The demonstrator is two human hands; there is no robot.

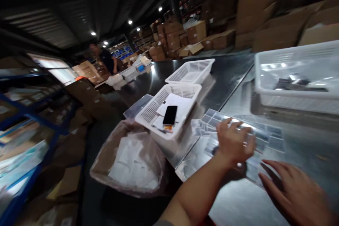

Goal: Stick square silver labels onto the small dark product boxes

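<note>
Several clear plastic compartment trays [275, 137] lie overlapping on the metal table. My left hand [234, 141] is over them, its fingers curled down around one tray. Its palm side and whatever lies beneath it are hidden. At the lower right is my right hand [293, 187], slightly blurred, with thumb and fingers apart beside the near end of the clear plastic. Nothing shows between its fingers.
A white basket [194, 90] left of the trays holds papers and a black phone [170, 115]. Another white basket [212, 64] stands behind it. A lined carton [102, 155] holds white packets. At right, a white bin [296, 100] contains bagged parts. A person [107, 60] stands far back.
</note>
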